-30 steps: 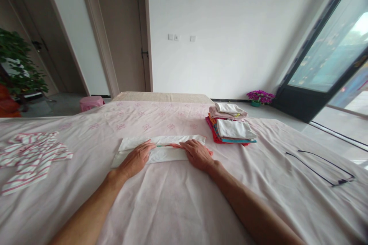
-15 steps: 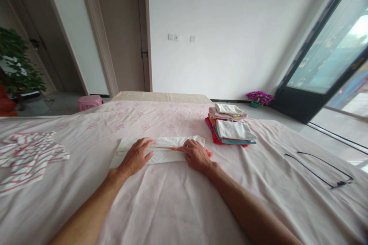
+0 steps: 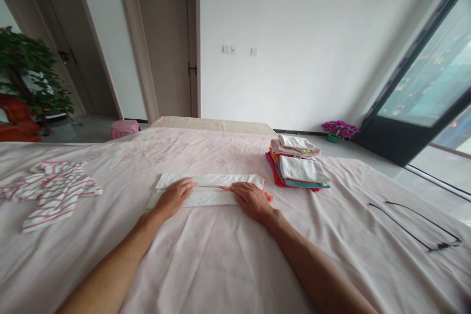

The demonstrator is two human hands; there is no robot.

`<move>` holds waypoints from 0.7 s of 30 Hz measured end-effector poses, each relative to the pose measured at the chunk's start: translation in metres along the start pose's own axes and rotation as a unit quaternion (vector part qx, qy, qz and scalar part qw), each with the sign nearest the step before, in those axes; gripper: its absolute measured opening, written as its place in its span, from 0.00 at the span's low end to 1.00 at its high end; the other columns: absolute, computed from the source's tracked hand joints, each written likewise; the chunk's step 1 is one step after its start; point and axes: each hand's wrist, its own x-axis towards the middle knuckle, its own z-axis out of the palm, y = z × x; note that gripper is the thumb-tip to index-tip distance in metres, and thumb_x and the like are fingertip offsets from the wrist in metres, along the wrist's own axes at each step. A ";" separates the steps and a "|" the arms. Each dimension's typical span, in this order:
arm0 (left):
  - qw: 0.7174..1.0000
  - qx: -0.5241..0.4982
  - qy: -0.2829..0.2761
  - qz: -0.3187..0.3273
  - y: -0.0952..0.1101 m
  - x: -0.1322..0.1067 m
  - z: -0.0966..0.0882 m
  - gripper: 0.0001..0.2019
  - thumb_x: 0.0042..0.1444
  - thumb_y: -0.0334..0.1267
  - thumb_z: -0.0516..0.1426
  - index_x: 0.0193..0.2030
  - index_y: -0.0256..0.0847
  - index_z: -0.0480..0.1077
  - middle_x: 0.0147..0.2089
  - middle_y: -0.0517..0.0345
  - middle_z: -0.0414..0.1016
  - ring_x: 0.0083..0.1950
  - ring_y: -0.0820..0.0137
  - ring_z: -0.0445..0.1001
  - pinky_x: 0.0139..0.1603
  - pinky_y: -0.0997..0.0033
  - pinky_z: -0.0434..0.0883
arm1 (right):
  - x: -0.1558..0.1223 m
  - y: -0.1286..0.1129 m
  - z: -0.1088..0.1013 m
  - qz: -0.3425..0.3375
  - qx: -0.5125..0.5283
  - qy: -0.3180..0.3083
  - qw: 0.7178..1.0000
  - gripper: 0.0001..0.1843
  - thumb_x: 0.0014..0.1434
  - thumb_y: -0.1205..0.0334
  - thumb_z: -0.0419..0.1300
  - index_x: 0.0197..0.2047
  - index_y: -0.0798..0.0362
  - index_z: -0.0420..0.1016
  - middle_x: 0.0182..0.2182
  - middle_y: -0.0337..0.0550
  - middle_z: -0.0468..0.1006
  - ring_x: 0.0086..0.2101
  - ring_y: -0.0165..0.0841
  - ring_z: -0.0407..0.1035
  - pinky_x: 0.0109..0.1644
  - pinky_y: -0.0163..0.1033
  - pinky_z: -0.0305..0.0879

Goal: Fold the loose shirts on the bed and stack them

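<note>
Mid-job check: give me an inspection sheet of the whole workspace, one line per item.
Surface: pale pink cover, wrinkled, floral pattern toward the far side.
Job's things: folded white cloth lying flat, orange-red fabric showing at its right end.
Clutter: striped garment spread at left; stacked folded clothes and glasses at right.
Grip: left hand palm down on the cloth; right hand on its right part, whether pinching fabric cannot be told.
Cables: nothing seen.
Surroundings: pink stool, leafy plant, purple flowers, wall switches or sockets.
</note>
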 end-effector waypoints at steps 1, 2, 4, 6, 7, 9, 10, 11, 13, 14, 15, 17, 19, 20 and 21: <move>0.999 -0.007 0.022 -0.033 -0.003 0.000 -0.002 0.24 0.68 0.48 0.42 0.55 0.44 0.74 0.61 0.55 0.74 0.64 0.67 0.69 0.66 0.65 0.64 | 0.000 0.000 0.000 0.001 -0.004 -0.001 1.000 0.19 0.68 0.61 0.51 0.60 0.49 0.72 0.57 0.46 0.75 0.56 0.38 0.68 0.61 0.46 0.62; 0.997 -0.005 0.043 -0.069 -0.006 0.001 -0.005 0.23 0.67 0.47 0.42 0.54 0.45 0.74 0.58 0.56 0.76 0.60 0.68 0.72 0.63 0.68 0.66 | -0.001 0.000 0.000 0.002 -0.007 -0.001 1.000 0.19 0.68 0.60 0.51 0.60 0.49 0.72 0.57 0.46 0.75 0.56 0.38 0.68 0.61 0.46 0.62; 0.987 0.022 0.079 -0.135 -0.013 0.001 -0.011 0.19 0.66 0.44 0.45 0.52 0.45 0.74 0.54 0.57 0.78 0.56 0.68 0.75 0.57 0.71 0.69 | -0.001 0.000 0.001 0.002 -0.008 0.001 1.000 0.19 0.68 0.61 0.51 0.60 0.49 0.72 0.57 0.46 0.75 0.55 0.38 0.68 0.61 0.46 0.62; 0.976 0.057 0.104 -0.184 -0.021 0.000 -0.020 0.16 0.63 0.41 0.48 0.51 0.44 0.73 0.53 0.53 0.77 0.54 0.65 0.75 0.55 0.68 0.70 | -0.001 0.000 0.001 0.001 -0.007 0.003 1.000 0.19 0.68 0.61 0.51 0.59 0.49 0.73 0.56 0.46 0.75 0.55 0.38 0.68 0.60 0.45 0.62; 0.970 0.072 0.114 -0.202 -0.025 -0.001 -0.024 0.16 0.61 0.40 0.50 0.50 0.42 0.73 0.52 0.49 0.76 0.54 0.62 0.75 0.55 0.65 0.70 | -0.001 0.000 0.001 0.000 -0.007 0.005 1.000 0.19 0.68 0.61 0.51 0.59 0.49 0.73 0.56 0.46 0.75 0.55 0.38 0.68 0.60 0.45 0.62; 0.953 0.109 0.125 -0.253 -0.034 -0.003 -0.032 0.17 0.58 0.43 0.53 0.52 0.40 0.72 0.52 0.43 0.74 0.55 0.55 0.74 0.55 0.58 0.69 | -0.001 0.000 0.000 -0.001 -0.006 0.007 1.000 0.19 0.68 0.61 0.52 0.59 0.49 0.73 0.56 0.46 0.76 0.54 0.38 0.69 0.60 0.45 0.62; 0.941 0.129 0.123 -0.286 -0.038 -0.004 -0.036 0.20 0.57 0.46 0.54 0.54 0.39 0.71 0.53 0.40 0.73 0.55 0.51 0.73 0.55 0.55 0.69 | -0.001 0.000 0.000 -0.002 -0.005 0.007 1.000 0.19 0.68 0.61 0.52 0.59 0.49 0.74 0.55 0.46 0.76 0.54 0.37 0.69 0.60 0.45 0.62; 0.930 0.146 0.112 -0.319 -0.041 -0.005 -0.039 0.24 0.56 0.49 0.55 0.56 0.38 0.69 0.54 0.37 0.72 0.56 0.49 0.72 0.54 0.53 0.69 | -0.001 0.000 0.000 -0.004 -0.003 0.008 1.000 0.19 0.68 0.62 0.51 0.58 0.49 0.74 0.55 0.46 0.76 0.54 0.37 0.69 0.60 0.45 0.62; 0.911 0.161 0.071 -0.374 -0.046 -0.005 -0.045 0.31 0.55 0.56 0.55 0.59 0.36 0.66 0.57 0.34 0.69 0.56 0.46 0.72 0.52 0.52 0.69 | 0.000 0.000 -0.001 -0.010 0.004 0.007 1.000 0.19 0.67 0.63 0.51 0.58 0.49 0.74 0.55 0.45 0.77 0.53 0.37 0.70 0.60 0.44 0.62; 0.906 0.157 0.046 -0.390 -0.048 -0.004 -0.047 0.33 0.54 0.58 0.55 0.60 0.36 0.66 0.58 0.32 0.69 0.56 0.46 0.72 0.51 0.53 0.70 | 0.000 0.000 -0.001 -0.012 0.007 0.007 1.000 0.19 0.67 0.63 0.52 0.57 0.49 0.74 0.54 0.45 0.77 0.53 0.37 0.70 0.60 0.44 0.62; 0.905 0.147 0.025 -0.399 -0.049 -0.002 -0.049 0.33 0.54 0.58 0.55 0.59 0.35 0.66 0.59 0.31 0.69 0.56 0.45 0.73 0.50 0.53 0.70 | 0.000 0.000 -0.001 -0.014 0.009 0.007 1.000 0.19 0.67 0.63 0.52 0.57 0.49 0.74 0.54 0.45 0.77 0.53 0.37 0.70 0.60 0.44 0.62; 0.904 0.129 0.002 -0.409 -0.050 0.002 -0.053 0.32 0.52 0.57 0.57 0.56 0.34 0.68 0.56 0.31 0.72 0.55 0.45 0.74 0.48 0.54 0.70 | 0.000 0.001 -0.001 -0.016 0.013 0.010 1.000 0.18 0.67 0.63 0.51 0.57 0.50 0.74 0.54 0.45 0.77 0.53 0.37 0.70 0.60 0.44 0.62; 0.905 0.116 -0.002 -0.409 -0.049 0.005 -0.058 0.28 0.49 0.56 0.60 0.48 0.35 0.72 0.50 0.33 0.77 0.51 0.45 0.77 0.44 0.56 0.71 | -0.001 0.001 -0.001 -0.014 0.013 0.014 1.000 0.19 0.68 0.63 0.50 0.57 0.50 0.74 0.55 0.46 0.77 0.53 0.37 0.70 0.60 0.44 0.62; 0.909 0.111 0.001 -0.402 -0.049 0.007 -0.059 0.25 0.47 0.55 0.61 0.44 0.36 0.74 0.45 0.35 0.79 0.48 0.46 0.78 0.41 0.58 0.71 | -0.001 0.001 -0.001 -0.013 0.013 0.015 1.000 0.19 0.68 0.63 0.50 0.57 0.51 0.74 0.55 0.46 0.77 0.53 0.37 0.70 0.60 0.44 0.62; 0.915 0.103 0.008 -0.391 -0.048 0.007 -0.061 0.22 0.45 0.54 0.62 0.40 0.37 0.75 0.41 0.38 0.80 0.45 0.47 0.79 0.39 0.60 0.70 | -0.001 0.001 -0.001 -0.013 0.014 0.014 1.000 0.19 0.68 0.63 0.50 0.57 0.51 0.74 0.55 0.47 0.77 0.54 0.37 0.70 0.60 0.44 0.62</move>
